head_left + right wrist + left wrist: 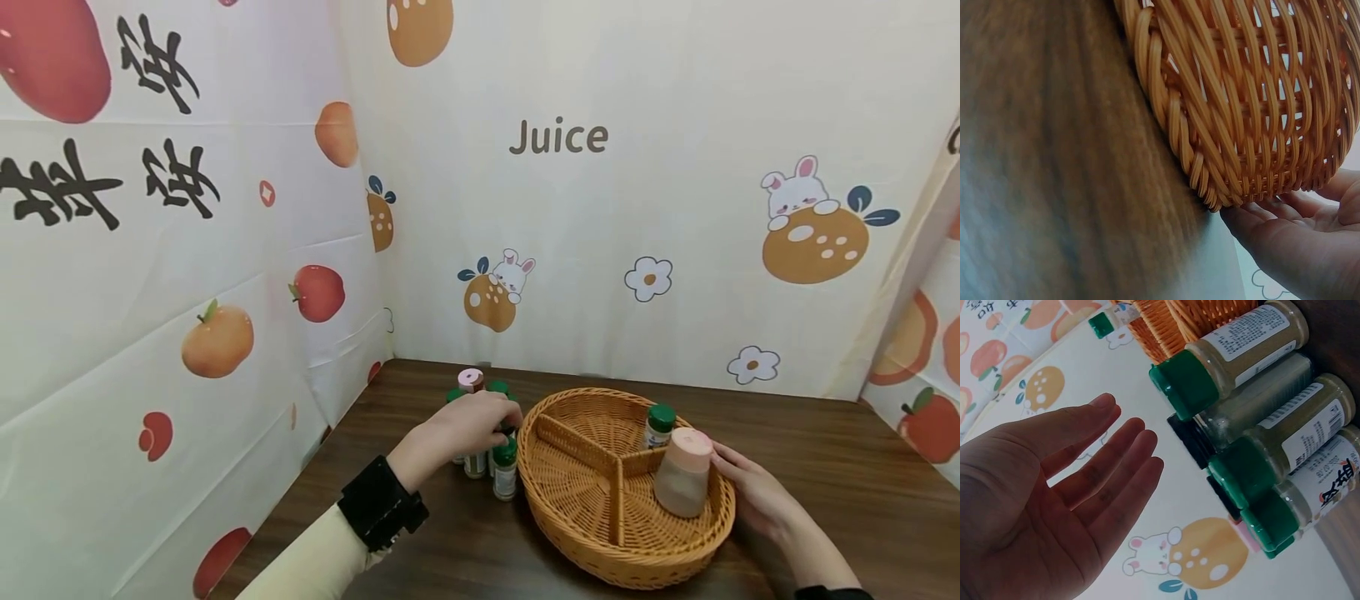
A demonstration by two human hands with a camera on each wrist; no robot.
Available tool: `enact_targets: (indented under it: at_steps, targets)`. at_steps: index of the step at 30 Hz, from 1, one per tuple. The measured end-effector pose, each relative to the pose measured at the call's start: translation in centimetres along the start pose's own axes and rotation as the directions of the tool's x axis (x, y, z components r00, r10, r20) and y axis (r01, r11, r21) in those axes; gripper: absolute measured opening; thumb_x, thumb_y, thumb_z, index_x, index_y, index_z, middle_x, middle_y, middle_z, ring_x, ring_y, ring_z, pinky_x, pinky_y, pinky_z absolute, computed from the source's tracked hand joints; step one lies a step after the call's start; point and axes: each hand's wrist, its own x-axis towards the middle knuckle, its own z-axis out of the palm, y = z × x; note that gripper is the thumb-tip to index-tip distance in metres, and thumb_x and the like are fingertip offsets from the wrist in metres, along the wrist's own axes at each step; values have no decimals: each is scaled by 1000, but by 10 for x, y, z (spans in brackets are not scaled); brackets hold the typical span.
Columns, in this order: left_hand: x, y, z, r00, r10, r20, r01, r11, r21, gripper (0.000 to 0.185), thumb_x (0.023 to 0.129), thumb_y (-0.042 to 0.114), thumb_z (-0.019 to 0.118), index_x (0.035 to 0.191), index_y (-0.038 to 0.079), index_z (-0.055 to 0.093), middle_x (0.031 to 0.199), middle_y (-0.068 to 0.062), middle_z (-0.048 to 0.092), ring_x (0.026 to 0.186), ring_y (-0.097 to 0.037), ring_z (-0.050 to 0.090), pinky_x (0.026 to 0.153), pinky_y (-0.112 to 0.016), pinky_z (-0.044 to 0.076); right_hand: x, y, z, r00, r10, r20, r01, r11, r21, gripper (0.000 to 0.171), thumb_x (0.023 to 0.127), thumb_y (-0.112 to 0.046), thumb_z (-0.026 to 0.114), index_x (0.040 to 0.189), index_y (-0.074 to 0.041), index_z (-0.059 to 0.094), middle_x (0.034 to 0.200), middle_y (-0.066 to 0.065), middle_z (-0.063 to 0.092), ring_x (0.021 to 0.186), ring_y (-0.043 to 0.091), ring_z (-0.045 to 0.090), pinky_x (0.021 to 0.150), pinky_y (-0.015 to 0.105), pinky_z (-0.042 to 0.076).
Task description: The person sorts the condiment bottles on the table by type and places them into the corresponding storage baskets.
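basket: one round three-compartment wicker basket (600,533), holding one green-capped jar (659,425) and one pink-capped jar (683,483)
jars at 9 o'clock: cluster of green-capped spice jars (1260,425), at least four; one pink-lidded jar (471,381) behind
writing: "Juice" on backdrop (558,137)
left hand (472,421): fingers straight, holding nothing, over the cluster
right hand (757,492): open, resting on the basket rim at 3 o'clock

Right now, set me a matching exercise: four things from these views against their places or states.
Things:
1. pink-lidded frosted jar
2. round wicker basket
3. left hand
4. right hand

Places or states:
A. at the basket's outer wall
B. open, over the green-capped bottles
C. on the dark wooden table
D. inside a basket compartment

Pairs: 1-D, 2-C, 3-B, 4-A
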Motion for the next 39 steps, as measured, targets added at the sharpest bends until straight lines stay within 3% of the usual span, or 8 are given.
enact_targets:
  at_steps: [7,13,20,39]
  targets:
    - [0,-1,6,1000,-2,7,3,1000,-5,27,96,15,68,122,17,68,117,1,67,100,-9,61,85,-23,53,1,1,-2,1000,-6,7,6,1000,3,77,109,-39,33,156,5,-8,162,25,7,95,-24,45,89,15,48]
    - [-1,-1,11,1000,-29,11,29,1000,-7,30,93,15,71,123,19,68,118,2,66,103,-10,63,86,-24,55,1,-1,1,1000,-9,-3,9,1000,4,77,108,-40,35,157,4,-6,162,17,16,96,-24,45,89,15,47]
    - [-1,0,17,999,-36,11,36,999,9,33,91,13,73,122,20,68,119,3,65,107,-11,62,89,-25,54,0,-6,1,1000,10,5,-10,1000,16,77,108,-42,33,157,2,-8,164,27,-3,94,-24,44,88,15,47]
    - [2,3,24,999,-49,18,49,998,41,33,90,11,74,121,21,69,119,3,65,113,-13,62,93,-27,54,-2,-3,0,1000,7,10,-7,1000,17,78,108,-43,33,157,2,-8,163,30,-6,93,-25,43,87,12,45]
